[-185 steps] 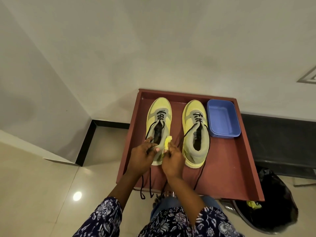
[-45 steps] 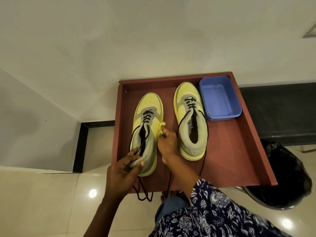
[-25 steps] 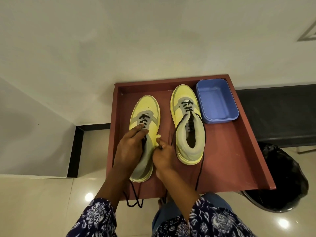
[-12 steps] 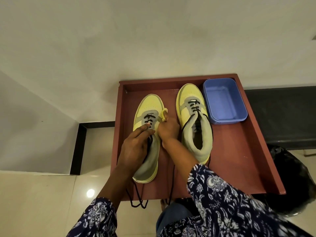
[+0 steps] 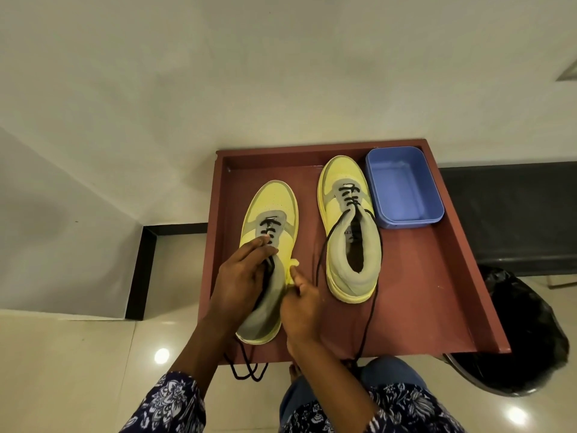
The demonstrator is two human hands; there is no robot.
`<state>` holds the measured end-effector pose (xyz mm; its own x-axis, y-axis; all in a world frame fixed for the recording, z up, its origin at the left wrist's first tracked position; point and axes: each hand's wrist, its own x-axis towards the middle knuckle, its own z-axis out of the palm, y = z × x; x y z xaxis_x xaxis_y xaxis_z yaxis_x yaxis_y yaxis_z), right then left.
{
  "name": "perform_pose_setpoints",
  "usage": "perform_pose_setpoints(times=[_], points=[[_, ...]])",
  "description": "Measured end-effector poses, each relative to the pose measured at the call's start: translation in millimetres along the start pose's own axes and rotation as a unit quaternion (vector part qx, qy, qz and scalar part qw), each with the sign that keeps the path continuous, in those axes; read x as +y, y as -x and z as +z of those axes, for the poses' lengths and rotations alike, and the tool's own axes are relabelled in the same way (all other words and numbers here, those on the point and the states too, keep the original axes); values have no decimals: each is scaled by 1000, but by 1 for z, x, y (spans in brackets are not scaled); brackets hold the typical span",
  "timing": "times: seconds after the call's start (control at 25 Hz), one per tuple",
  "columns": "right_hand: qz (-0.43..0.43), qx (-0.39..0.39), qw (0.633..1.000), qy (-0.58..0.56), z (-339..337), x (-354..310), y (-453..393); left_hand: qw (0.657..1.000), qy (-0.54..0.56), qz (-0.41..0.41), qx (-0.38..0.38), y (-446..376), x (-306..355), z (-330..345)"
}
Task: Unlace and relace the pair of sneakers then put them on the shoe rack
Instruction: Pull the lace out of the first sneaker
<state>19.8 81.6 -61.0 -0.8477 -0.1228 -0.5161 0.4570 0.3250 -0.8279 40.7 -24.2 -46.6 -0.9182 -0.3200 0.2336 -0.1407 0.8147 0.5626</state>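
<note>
On the reddish-brown tray [image 5: 431, 292] in front of you, seen from your head camera, both yellow-and-grey sneakers lie with their toes pointing to the far side. Your left sneaker [image 5: 271, 210] sits toward the tray's left half, its heel near the near edge. Your left hand [image 5: 242, 278] lies over its opening, fingers curled down onto the tongue and pinching the black lace [image 5: 268, 232] just below the lowest crossings that remain threaded near the toe. Your right hand [image 5: 301, 303] is just beside the sneaker's right flank, thumb pointing to the far side, touching a small yellow tab [image 5: 293, 264] that sticks out from the collar; the fingers are curled, but you cannot tell from this angle whether they have hold of the tab or a lace. Loose lace ends [image 5: 248, 367] from this sneaker hang over the tray's near edge.

Your right sneaker [image 5: 348, 220] rests untouched to the right, farther back, laced only near the toe, its long lace [image 5: 370, 314] trailing down past the heel and over the near edge. A blue plastic tub [image 5: 402, 187] stands just beside it in the far right corner. A black-lined bin [image 5: 530, 332] sits on the floor to the right of the tray.
</note>
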Motion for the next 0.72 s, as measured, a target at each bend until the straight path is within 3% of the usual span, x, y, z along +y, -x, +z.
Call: perform_pose_setpoints(times=[0.32, 0.44, 0.72], points=[[-5, 8, 997, 79, 2, -42, -50, 1000, 4, 10, 6, 16, -3, -1], [-56, -14, 985, 161, 3, -62, -66, 1000, -1, 15, 6, 20, -3, 0], [-162, -59, 958, 230, -1, -64, -77, 1000, -14, 7, 11, 22, -3, 0]])
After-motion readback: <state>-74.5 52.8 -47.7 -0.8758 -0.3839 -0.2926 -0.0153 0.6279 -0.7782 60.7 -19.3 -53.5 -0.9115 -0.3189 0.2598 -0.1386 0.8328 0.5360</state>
